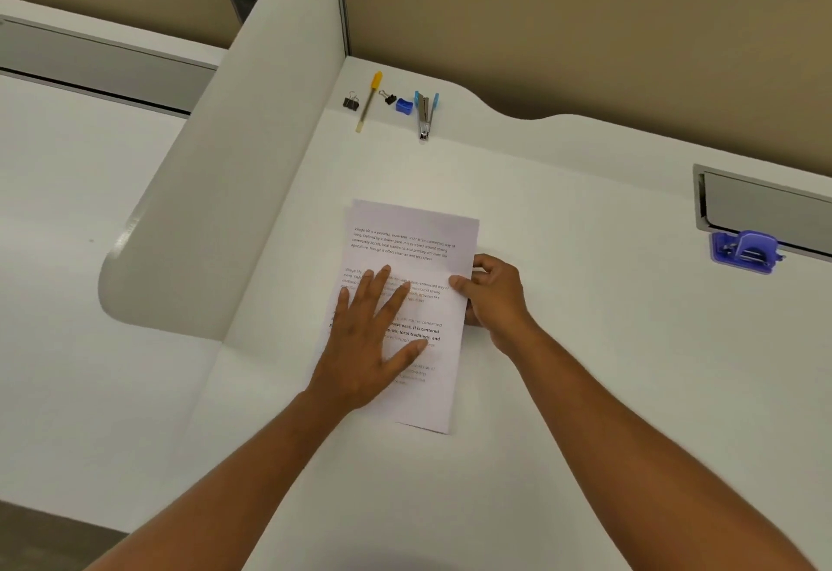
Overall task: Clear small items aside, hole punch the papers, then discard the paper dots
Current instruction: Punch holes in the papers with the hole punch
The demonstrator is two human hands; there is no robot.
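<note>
Pinning papers [421,251] at desk centre: left hand [367,341] flat, fingers splayed, right hand [493,296] pinching the 3 o'clock edge; sheets may fan out when reaching for hole punch [745,252] at 2 o'clock.

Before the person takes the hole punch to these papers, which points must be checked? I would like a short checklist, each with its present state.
1. Small items (binder clips, pen, sharpener, stapler) set aside at the far corner: ok.
2. Papers aligned in one stack: not ok, the edges are offset at the top left.
3. Stack held steady: ok, left hand lies flat on it and right hand grips its right edge.
4. Hole punch within easy reach: cannot tell, it sits far to the right.
5. A hand free for the punch: not ok.
6. Bin for paper dots: cannot tell, none in view.
</note>
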